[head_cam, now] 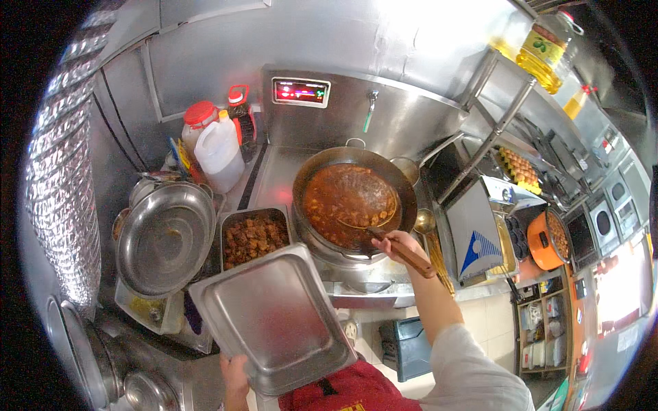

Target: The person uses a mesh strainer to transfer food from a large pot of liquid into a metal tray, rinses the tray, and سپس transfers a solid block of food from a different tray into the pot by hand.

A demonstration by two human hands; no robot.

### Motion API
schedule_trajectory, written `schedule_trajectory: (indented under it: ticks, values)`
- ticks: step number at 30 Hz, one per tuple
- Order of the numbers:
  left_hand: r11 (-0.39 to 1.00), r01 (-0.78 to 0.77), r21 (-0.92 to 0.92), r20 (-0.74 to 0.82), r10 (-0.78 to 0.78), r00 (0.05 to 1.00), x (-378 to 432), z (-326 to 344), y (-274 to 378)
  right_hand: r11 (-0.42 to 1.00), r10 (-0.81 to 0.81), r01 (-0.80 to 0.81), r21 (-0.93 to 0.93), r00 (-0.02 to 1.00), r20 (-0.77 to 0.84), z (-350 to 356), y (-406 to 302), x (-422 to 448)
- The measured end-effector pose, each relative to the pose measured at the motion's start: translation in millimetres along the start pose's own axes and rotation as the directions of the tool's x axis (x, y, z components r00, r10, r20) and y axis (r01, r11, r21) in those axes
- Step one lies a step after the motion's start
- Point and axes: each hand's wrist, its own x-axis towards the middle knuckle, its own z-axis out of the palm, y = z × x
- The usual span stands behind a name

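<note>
My right hand [398, 246] is closed around the wooden handle [411, 257] of a wire skimmer [383, 218], whose round mesh head lies in the reddish-brown stew [334, 200] in a large wok [408, 198]. Pieces of food show in the skimmer. My left hand [235, 371] holds a bare rectangular stainless steel pan [288, 308] by its lower left edge, tilted, in front of the wok and my red apron [354, 388]. The fingers beneath that pan are hidden. Just left of the wok stands a deep steel pan of browned food chunks [254, 236].
A big round metal pan [167, 239] and a white plastic jug [221, 154] are at left. Right of the wok lie a ladle [424, 221], a cardboard box [475, 231] and an orange pot [545, 241]. A metal shelf post [488, 136] slants above the counter.
</note>
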Motion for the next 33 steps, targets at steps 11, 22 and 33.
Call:
schedule_trajectory:
  ticks: [11, 22, 33]
  values:
    - [0.918, 0.115, -0.380, -0.236, -0.217, 0.947, -77, 50, 9, 0.295, -0.465, -0.100, -0.950, 0.854, -0.234, 11, -33, -45]
    - [0.923, 0.239, -0.303, -0.137, -0.291, 0.947, -60, 105, 17, -0.573, -0.775, -0.407, -0.711, 0.551, 0.310, 11, 3, -82]
    - [0.910, 0.210, -0.358, -0.141, -0.275, 0.951, -43, 51, -16, -0.503, -0.864, -0.596, -0.626, 0.326, 0.384, -31, -81, -43]
